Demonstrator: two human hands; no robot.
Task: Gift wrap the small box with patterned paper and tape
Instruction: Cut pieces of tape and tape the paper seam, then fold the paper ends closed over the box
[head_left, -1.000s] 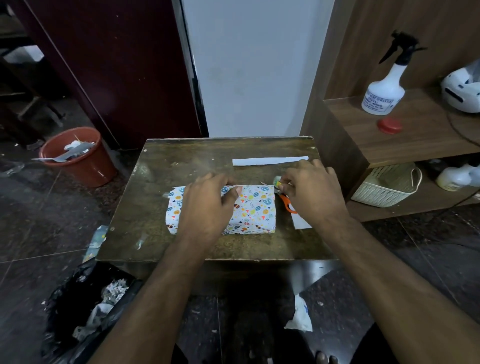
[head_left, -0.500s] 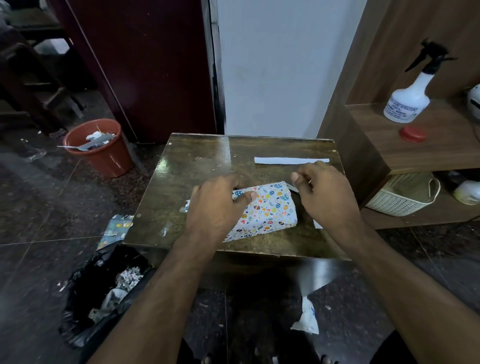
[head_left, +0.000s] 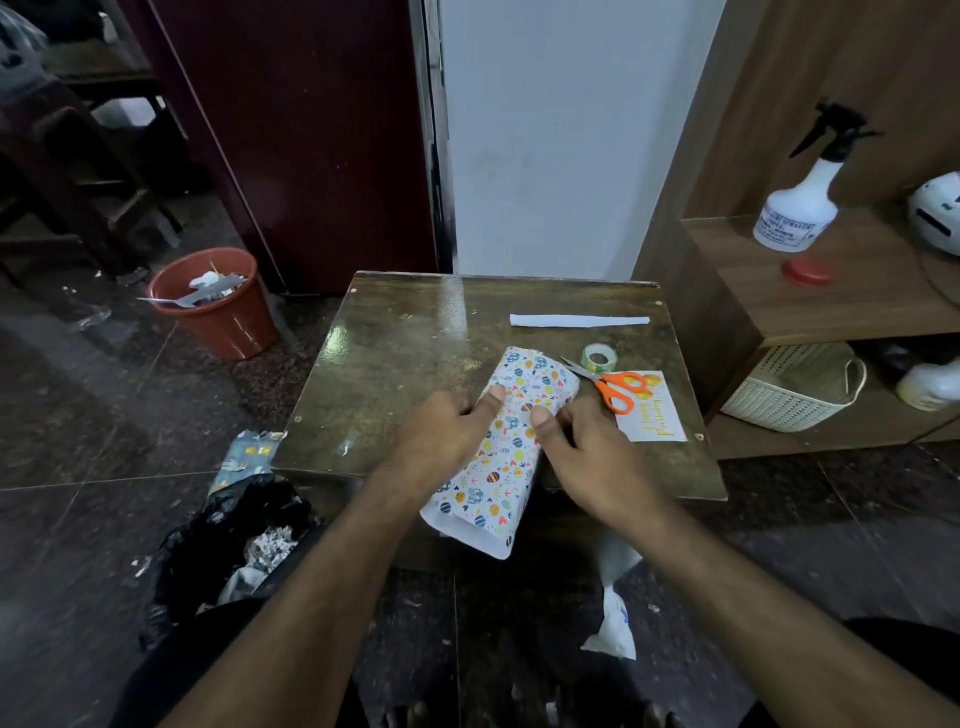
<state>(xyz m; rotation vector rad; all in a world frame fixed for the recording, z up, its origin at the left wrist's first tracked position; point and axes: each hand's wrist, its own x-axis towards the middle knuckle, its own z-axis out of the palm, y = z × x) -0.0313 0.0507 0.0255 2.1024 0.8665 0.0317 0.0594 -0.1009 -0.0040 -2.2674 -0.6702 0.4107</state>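
Box (head_left: 511, 426) in patterned paper, lying lengthwise on table (head_left: 395, 364), near end overhanging the edge, gripped between left hand (head_left: 447, 434) and right hand (head_left: 582, 447), scissors (head_left: 610, 387), tape (head_left: 598, 357), card (head_left: 655, 415) beside.

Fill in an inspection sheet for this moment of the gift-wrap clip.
Surface: dark wooden table, glossy, scuffed.
Job's things: wrapped box lies slantwise, near paper end open past the table edge; tape roll beside scissors.
Clutter: white paper strip; birthday card.
Grippers: left hand and right hand grip the box.
Cables: nothing seen.
Surroundings: red bin, black rubbish bag, spray bottle.
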